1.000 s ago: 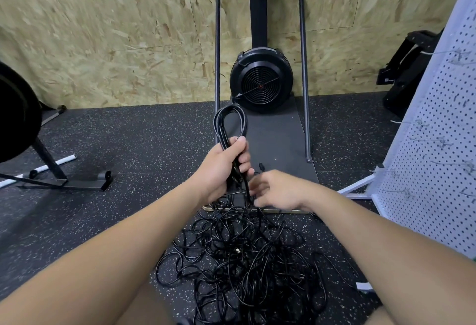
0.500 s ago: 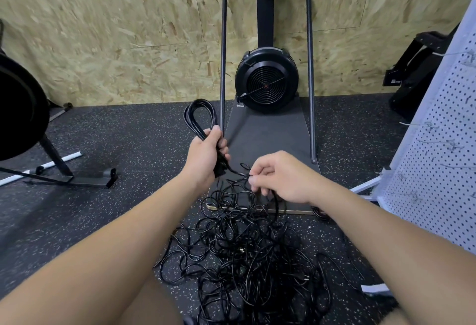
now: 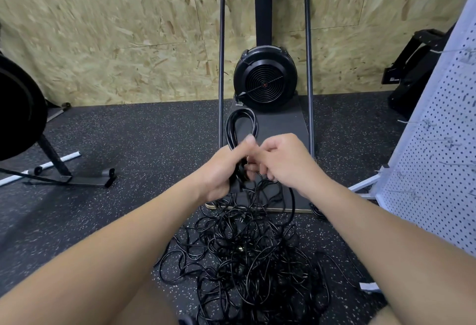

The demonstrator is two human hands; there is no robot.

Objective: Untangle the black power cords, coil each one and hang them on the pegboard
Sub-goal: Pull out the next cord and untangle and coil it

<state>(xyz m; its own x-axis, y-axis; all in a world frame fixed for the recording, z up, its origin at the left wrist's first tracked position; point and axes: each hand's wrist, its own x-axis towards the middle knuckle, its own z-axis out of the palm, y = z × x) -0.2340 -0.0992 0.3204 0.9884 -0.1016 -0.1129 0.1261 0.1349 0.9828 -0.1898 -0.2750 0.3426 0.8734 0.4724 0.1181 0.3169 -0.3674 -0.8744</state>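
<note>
Black power cords lie mostly tangled on the speckled rubber floor; one partly coiled loop stands gripped in the left hand. The right hand, fingers curled, has closed in since half a second ago. The white pegboard holds no cords in view.

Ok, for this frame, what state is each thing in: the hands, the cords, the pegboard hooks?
Left hand: grips the coiled cord, loop pointing up.
Right hand: fingers curled at the cord beside the left hand; exact hold unclear.
Coiled cord: looped, held off the floor.
Cord pile: tangled on the floor.
Pegboard: upright, visible hooks bare.
</note>
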